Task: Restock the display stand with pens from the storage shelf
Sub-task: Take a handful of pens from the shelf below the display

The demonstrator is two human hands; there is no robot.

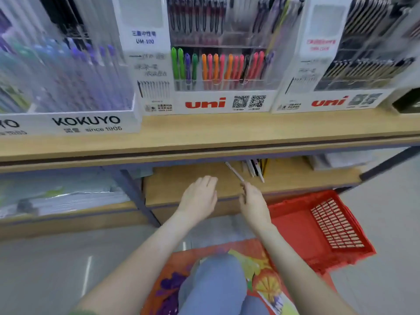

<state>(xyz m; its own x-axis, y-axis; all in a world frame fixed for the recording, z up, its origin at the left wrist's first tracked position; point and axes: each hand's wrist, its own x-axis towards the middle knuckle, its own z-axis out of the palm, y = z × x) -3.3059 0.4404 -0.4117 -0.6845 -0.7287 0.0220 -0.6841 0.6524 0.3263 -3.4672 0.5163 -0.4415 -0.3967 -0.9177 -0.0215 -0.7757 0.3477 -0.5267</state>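
Note:
My right hand (pixel 253 201) pinches a pale pen (pixel 234 172) that points up and left toward the lower storage shelf (pixel 181 185). Several more loose pens (pixel 255 168) lie at the back of that shelf, just past the held pen. My left hand (pixel 200 196) hovers palm down over the shelf's front edge, fingers relaxed, holding nothing. On the upper wooden shelf stands the white uni display stand (pixel 225 103), its front row filled with green, purple, orange and pink pens (pixel 216 67).
A KOKUYO stand (pixel 86 123) is at the left and a second uni stand (pixel 327 102) at the right on the upper shelf. A red plastic basket (pixel 302 223) sits on the floor by my right forearm. Wrapped packs (pixel 56 198) fill the lower left shelf.

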